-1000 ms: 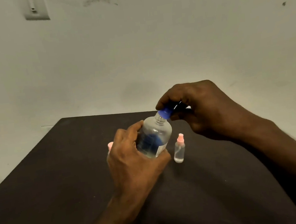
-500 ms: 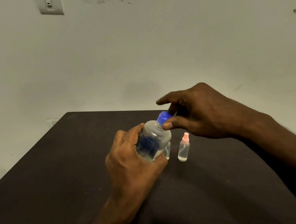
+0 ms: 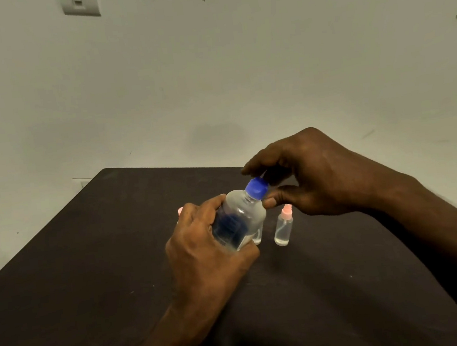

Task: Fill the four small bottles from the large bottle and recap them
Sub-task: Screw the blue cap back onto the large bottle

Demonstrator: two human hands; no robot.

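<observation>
Worktop (image 3: 91, 271): dark, matte surface set against a pale wall (image 3: 239, 73); its near edge is cut off by the bottom of the frame.

Left hand (image 3: 205, 254): fingers and thumb are wrapped around the body of the large bottle (image 3: 243, 216), holding it tilted, neck toward the right hand. The bottle's lower body and base are hidden behind the fingers; only part of a dark blue label shows through.

Right hand (image 3: 312, 178): thumb and fingers are curled about the blue cap (image 3: 256, 188), which sits on the neck. The thumb tip lies against the cap's lower edge; whether the fingers above touch the cap cannot be told.

Small bottle (image 3: 283, 226): upright on the worktop just right of the large bottle, pink cap fitted, clear content.

A second clear small container (image 3: 257, 237) is mostly hidden behind the large bottle. A pink cap (image 3: 180, 211) shows above the left knuckles; its bottle is hidden.
</observation>
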